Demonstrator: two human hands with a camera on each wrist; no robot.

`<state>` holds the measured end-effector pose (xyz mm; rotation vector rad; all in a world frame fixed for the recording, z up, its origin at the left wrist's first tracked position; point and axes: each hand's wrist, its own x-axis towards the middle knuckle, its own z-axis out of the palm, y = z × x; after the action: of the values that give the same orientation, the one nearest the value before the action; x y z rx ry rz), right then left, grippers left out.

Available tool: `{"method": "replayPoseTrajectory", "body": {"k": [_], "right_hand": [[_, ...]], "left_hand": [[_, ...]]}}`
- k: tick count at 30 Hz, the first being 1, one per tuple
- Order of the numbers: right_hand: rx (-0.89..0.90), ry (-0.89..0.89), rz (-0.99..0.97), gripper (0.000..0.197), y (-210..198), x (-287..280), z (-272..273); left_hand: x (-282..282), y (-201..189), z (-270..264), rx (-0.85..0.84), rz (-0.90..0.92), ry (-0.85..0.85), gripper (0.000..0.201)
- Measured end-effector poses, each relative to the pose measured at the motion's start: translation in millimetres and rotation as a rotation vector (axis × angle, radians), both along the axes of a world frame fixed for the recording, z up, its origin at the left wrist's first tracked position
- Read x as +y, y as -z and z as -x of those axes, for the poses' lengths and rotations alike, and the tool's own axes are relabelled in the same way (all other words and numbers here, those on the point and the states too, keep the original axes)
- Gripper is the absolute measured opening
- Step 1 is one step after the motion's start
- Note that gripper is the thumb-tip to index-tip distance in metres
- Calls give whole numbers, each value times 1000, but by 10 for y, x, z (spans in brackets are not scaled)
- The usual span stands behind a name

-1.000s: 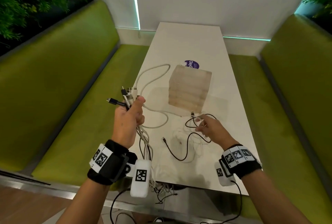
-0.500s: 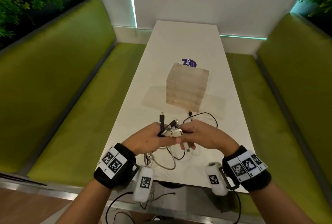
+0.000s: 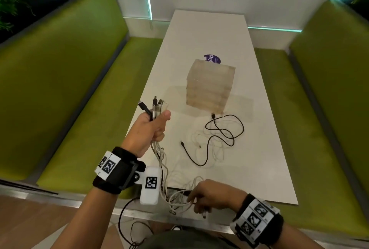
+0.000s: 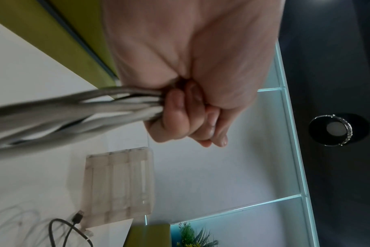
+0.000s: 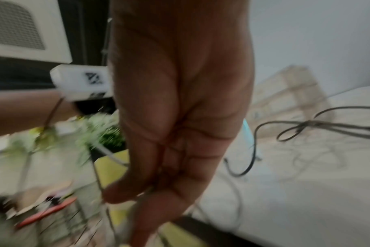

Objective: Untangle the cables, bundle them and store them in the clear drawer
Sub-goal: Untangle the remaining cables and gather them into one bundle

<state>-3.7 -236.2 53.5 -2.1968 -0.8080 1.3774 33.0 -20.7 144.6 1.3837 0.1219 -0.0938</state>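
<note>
White and black cable bundle (image 3: 159,155) is fisted in the left hand (image 3: 148,131), plugs up, above table's (image 3: 259,109) near-left edge. Right hand (image 3: 211,195) pinches the hanging ends at near edge. Black cable (image 3: 219,135) lies loose w/ white ones before clear drawer (image 3: 209,85).

A long white table (image 3: 199,35) is carrying a clear drawer unit (image 3: 209,87) at its centre, a purple sticker (image 3: 213,59) at twelve o'clock behind it, and loose black and white cables (image 3: 219,139) lying at six o'clock.
</note>
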Motion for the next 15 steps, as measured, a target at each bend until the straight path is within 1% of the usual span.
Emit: {"method": "replayPoseTrajectory", "body": {"k": [2,5,7,9,10,12,13,14,15], "right_hand": [[-1,-83,56,39,48,77,128],[31,-238,117,48,13,117,230],[32,-266,151,53,-26,116,242],[114,-174,178,63,-14,99,241],[150,-111,184,71,20,90,232],[109,-40,198,87,102,47,177],[67,2,199,89,135,10,129],[34,66,184,83,156,-31,61],[-2,135,161,70,150,-81,-20]], "left_hand": [[-9,-14,1,-5,27,-18,22],[-16,-32,1,-6,69,-35,23],[-7,-31,2,-9,79,-30,26],[-5,-30,7,-9,80,-22,25],[-4,-30,9,-9,78,-21,24],[-11,-30,13,-11,72,-19,23],[-14,-29,15,-15,74,-19,23],[-17,-30,16,-20,76,-19,24],[-23,-31,21,-23,76,-21,26]]}}
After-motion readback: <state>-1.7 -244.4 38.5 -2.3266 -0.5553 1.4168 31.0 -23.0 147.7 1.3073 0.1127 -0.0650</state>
